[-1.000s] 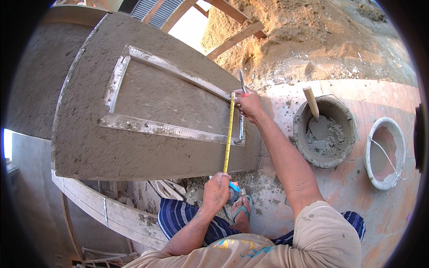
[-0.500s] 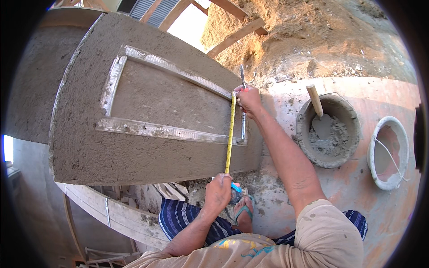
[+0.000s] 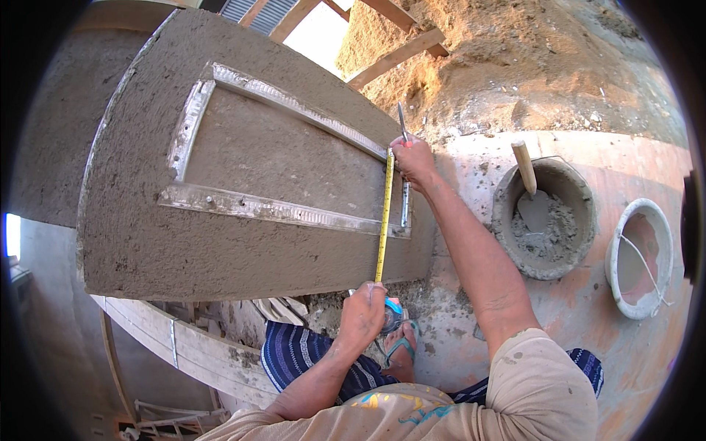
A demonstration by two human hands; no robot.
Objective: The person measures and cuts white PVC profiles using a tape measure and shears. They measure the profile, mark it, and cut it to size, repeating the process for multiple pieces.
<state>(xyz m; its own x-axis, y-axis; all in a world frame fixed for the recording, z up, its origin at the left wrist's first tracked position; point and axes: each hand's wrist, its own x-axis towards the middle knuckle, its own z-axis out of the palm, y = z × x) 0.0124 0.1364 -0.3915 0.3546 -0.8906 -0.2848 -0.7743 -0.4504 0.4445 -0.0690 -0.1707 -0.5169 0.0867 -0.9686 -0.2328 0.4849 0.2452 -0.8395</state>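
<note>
A yellow tape measure (image 3: 386, 217) is drawn straight between my two hands across the narrow end of a rectangular frame of pale strips (image 3: 279, 212). The frame is set on a grey, freshly plastered column face (image 3: 184, 257). My left hand (image 3: 362, 314) closes around the tape near the plaster's lower edge, beside the blue case (image 3: 393, 306), which is partly hidden. My right hand (image 3: 414, 162) pinches the tape's far end at the frame's upper corner. A slim pointed tool (image 3: 402, 121), perhaps a pencil or blade, also sticks up from my right fingers.
On the right stands a bucket (image 3: 498, 235) of wet mortar with a wooden-handled trowel (image 3: 524, 169) in it. A smaller white pail (image 3: 616, 294) with a wire handle sits beyond. Wooden beams (image 3: 397, 57) and a sand heap (image 3: 507, 66) lie at the back; a curved board (image 3: 198, 360) runs lower left.
The view has shifted slightly, so the whole scene sits a little differently. Both hands keep their hold on the stretched tape, with almost no movement relative to the frame.
</note>
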